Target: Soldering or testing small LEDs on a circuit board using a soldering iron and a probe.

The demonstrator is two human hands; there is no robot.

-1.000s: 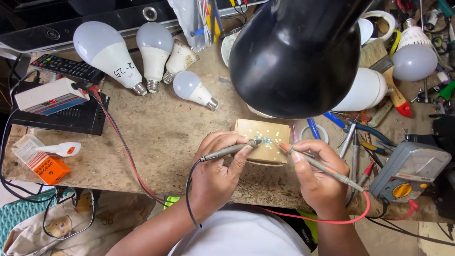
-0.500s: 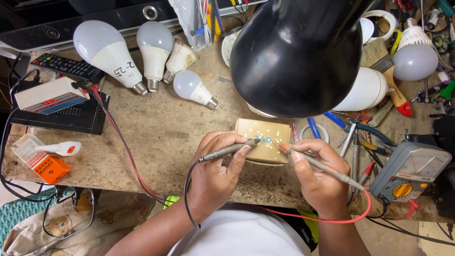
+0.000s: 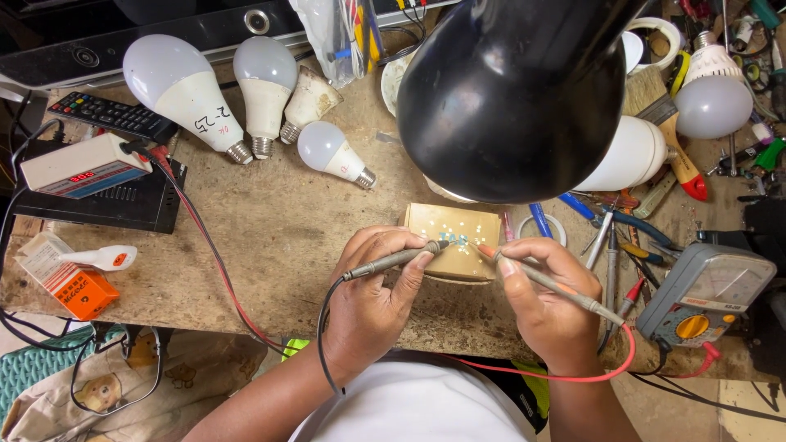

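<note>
My left hand (image 3: 372,290) grips a dark test probe (image 3: 393,260) with a black lead. My right hand (image 3: 548,303) grips a second probe (image 3: 557,288) with a red tip and a red lead. Both probe tips meet on small parts lying on top of a small tan block (image 3: 454,237) on the worn bench. The red lead runs to a grey multimeter (image 3: 706,293) with a yellow dial at the right. A large black lamp shade (image 3: 516,90) hangs over the block and hides what lies behind it.
Several white bulbs (image 3: 184,94) lie at the back left, and more bulbs (image 3: 712,102) are at the back right. A black remote (image 3: 106,115), a white box (image 3: 78,164) on a black unit, an orange carton (image 3: 70,282), screwdrivers (image 3: 610,237) and a brush (image 3: 663,123) crowd the bench.
</note>
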